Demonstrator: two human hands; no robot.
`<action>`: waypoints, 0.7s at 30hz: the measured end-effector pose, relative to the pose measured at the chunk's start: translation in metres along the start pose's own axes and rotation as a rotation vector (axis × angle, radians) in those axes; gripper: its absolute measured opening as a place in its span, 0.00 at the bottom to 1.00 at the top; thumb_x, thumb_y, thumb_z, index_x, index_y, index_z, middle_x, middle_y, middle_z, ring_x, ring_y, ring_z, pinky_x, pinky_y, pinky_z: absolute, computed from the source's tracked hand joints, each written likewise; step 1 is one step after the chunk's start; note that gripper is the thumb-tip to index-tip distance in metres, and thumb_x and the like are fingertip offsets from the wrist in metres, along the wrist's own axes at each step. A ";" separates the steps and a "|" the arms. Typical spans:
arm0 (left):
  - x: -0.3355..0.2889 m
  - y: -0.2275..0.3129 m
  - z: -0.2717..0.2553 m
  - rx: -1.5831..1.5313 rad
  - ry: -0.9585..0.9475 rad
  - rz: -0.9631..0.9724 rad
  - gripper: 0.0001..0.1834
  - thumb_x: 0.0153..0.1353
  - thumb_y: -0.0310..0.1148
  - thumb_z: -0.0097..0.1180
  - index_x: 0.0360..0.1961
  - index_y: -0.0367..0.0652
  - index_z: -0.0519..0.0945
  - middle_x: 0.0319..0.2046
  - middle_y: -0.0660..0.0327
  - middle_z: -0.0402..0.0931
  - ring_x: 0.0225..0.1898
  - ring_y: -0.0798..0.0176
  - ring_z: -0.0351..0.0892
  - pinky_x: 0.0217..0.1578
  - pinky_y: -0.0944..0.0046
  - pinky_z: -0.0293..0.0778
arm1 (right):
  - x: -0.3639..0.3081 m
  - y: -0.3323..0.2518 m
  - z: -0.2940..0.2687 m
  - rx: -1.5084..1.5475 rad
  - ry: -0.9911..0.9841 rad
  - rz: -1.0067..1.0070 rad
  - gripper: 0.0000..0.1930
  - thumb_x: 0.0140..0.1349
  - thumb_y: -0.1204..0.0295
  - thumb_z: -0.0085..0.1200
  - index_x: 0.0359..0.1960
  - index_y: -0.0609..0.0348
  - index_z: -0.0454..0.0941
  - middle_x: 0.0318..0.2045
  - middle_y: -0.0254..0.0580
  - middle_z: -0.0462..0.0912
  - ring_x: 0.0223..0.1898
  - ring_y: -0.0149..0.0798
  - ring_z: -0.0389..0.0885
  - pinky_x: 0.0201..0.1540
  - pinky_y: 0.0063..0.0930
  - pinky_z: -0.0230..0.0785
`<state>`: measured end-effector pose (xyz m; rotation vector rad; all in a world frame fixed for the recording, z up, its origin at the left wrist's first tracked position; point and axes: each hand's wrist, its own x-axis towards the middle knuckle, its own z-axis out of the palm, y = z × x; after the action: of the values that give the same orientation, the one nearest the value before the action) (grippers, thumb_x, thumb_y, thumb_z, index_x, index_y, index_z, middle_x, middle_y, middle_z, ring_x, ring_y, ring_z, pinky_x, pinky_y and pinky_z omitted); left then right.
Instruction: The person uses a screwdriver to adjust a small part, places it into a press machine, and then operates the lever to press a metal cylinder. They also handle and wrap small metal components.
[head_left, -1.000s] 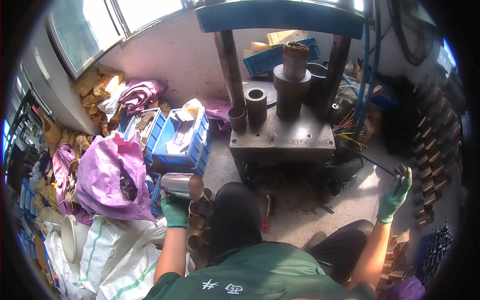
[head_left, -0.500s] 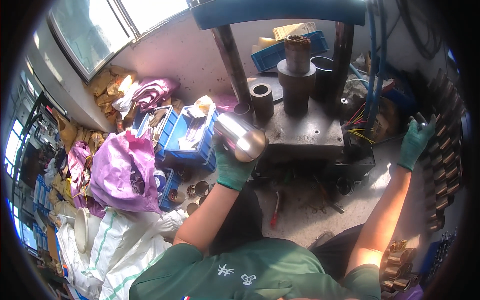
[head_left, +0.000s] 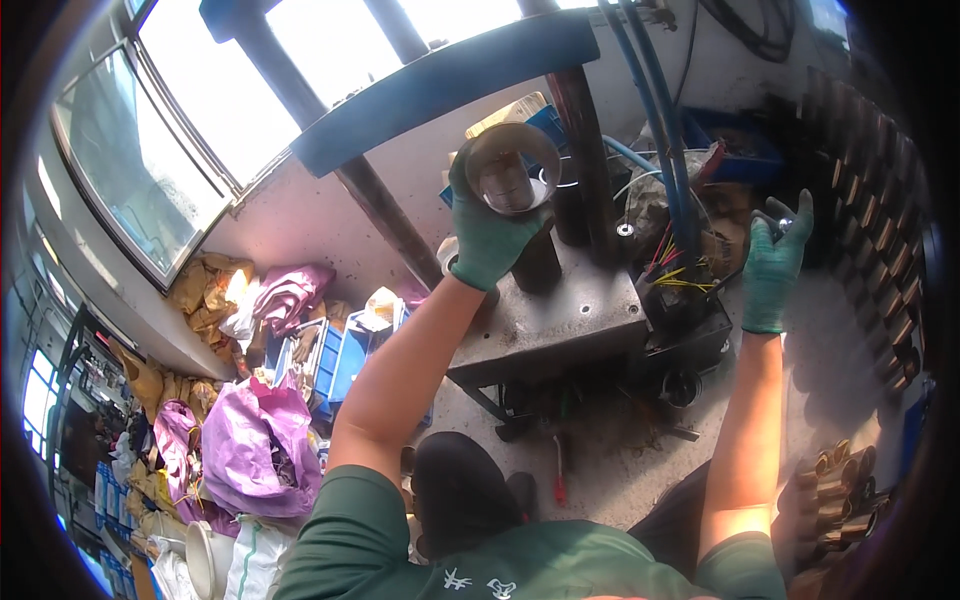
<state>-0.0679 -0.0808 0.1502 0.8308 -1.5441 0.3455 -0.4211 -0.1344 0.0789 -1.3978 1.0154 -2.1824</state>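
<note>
Two gloved hands, both in green, at a press. Left hand [head_left: 488, 238] grasps a metal tube [head_left: 513, 138] from below and its left side, fingers wrapped on the wall. Tube raised above the press bed [head_left: 560, 315], tilted, one open end toward the worker. The post [head_left: 538, 268] of the press shows through the opening; cannot tell whether the tube is around it or only in front.

Right hand [head_left: 775, 265] well apart, out to the right, fingers partly curled about a small shiny knob [head_left: 783, 225]; cannot tell how firmly, if at all, it is gripped.

Press: blue crossbeam [head_left: 450, 90] overhead, dark columns [head_left: 585, 150] either side. Yellow wires [head_left: 685, 281] just beside the bed, at right. Red-handled tool [head_left: 560, 487] on the floor below. Purple sack [head_left: 255, 450] and blue bins [head_left: 347, 362] to the left. Along the right, many tubes stacked in rows [head_left: 870, 250].
</note>
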 end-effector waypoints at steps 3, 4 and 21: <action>0.034 -0.018 0.024 0.208 -0.059 0.300 0.53 0.41 0.32 0.85 0.69 0.40 0.69 0.63 0.50 0.73 0.63 0.47 0.77 0.63 0.52 0.76 | -0.001 -0.001 0.000 -0.019 0.011 -0.027 0.39 0.72 0.82 0.53 0.81 0.49 0.53 0.57 0.43 0.78 0.49 0.31 0.81 0.57 0.26 0.78; 0.039 -0.029 0.029 0.184 -0.071 0.313 0.54 0.41 0.32 0.85 0.71 0.41 0.68 0.62 0.47 0.73 0.63 0.46 0.77 0.63 0.52 0.76 | 0.000 0.002 0.000 -0.017 0.014 -0.048 0.39 0.71 0.82 0.53 0.81 0.49 0.52 0.58 0.43 0.77 0.49 0.30 0.81 0.57 0.27 0.79; 0.048 -0.099 0.014 0.219 0.186 -0.173 0.56 0.42 0.34 0.83 0.70 0.37 0.61 0.59 0.51 0.73 0.61 0.51 0.77 0.59 0.56 0.77 | -0.005 -0.005 0.000 -0.002 0.008 0.014 0.36 0.73 0.81 0.52 0.80 0.52 0.54 0.57 0.43 0.79 0.51 0.31 0.81 0.57 0.25 0.77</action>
<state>-0.0090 -0.1729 0.1689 1.0647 -1.2663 0.4575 -0.4183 -0.1277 0.0791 -1.3794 1.0271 -2.1799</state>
